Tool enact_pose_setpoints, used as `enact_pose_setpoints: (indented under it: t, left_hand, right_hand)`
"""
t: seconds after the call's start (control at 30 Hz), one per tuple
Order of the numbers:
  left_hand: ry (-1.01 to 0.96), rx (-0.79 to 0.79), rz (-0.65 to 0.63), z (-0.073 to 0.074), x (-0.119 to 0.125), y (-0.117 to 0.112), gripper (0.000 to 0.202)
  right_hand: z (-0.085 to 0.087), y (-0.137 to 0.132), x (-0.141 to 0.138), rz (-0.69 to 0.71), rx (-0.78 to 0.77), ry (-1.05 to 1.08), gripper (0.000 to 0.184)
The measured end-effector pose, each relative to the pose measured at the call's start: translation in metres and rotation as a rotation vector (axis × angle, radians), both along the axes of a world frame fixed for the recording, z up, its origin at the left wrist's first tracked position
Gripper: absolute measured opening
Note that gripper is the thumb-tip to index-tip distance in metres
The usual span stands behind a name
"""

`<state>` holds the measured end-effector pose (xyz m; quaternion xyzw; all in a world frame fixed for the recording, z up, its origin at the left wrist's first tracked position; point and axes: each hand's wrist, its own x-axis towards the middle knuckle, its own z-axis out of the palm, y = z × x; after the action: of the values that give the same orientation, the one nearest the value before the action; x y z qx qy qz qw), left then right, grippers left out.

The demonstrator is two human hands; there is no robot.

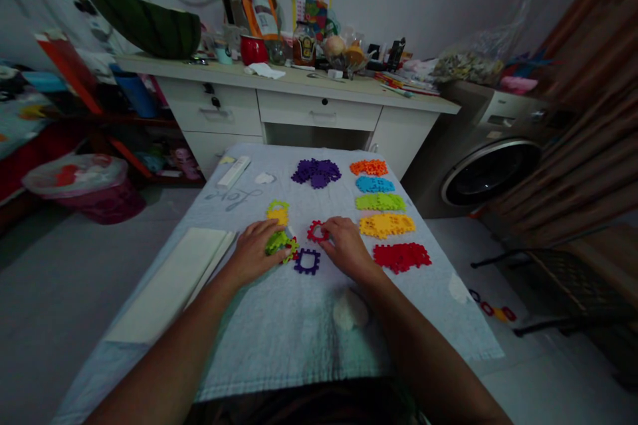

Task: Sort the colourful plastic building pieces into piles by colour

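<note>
your forearms (199, 345) converge over the pale blue tablecloth (279, 345). the red frame tile (316, 232), an open ring with notched edges, lies flat at mid-cloth, just above a purple frame tile (306, 261). your right hand (347, 247) rests palm down, fingertips pinching the red tile's right edge. your left hand (255, 250) curls closed over a green tile cluster (278, 242).

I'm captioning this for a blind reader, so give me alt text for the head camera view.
Two bare hands rest among plastic interlocking pieces on a cloth-covered table: the left hand lies on a green piece, the right hand touches a red frame piece, a purple frame piece between them. Sorted colour piles lie beyond.
</note>
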<state>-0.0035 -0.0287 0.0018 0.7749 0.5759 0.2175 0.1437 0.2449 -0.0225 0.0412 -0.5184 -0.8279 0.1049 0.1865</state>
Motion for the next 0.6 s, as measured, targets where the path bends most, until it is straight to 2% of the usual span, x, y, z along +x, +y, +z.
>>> enact_pose_setpoints:
  t: [0.13,0.27,0.43,0.6]
  left_hand:
    - [-0.003,-0.016,-0.004,0.001,0.0,0.0,0.053]
    - [-0.009,0.0,-0.003,0.001,0.0,-0.001,0.051]
    - [-0.025,0.024,-0.027,-0.001,0.0,-0.001,0.05]
    - [-0.043,0.033,-0.043,0.0,-0.001,-0.002,0.049]
  right_hand:
    - [0.021,-0.012,0.049,0.012,-0.046,0.094,0.019]
    - [0.034,-0.03,0.114,-0.114,-0.097,0.124,0.015]
    - [0.026,-0.047,0.173,-0.315,-0.093,0.071,0.023]
    - [0.013,-0.054,0.193,-0.331,-0.073,0.034,0.023]
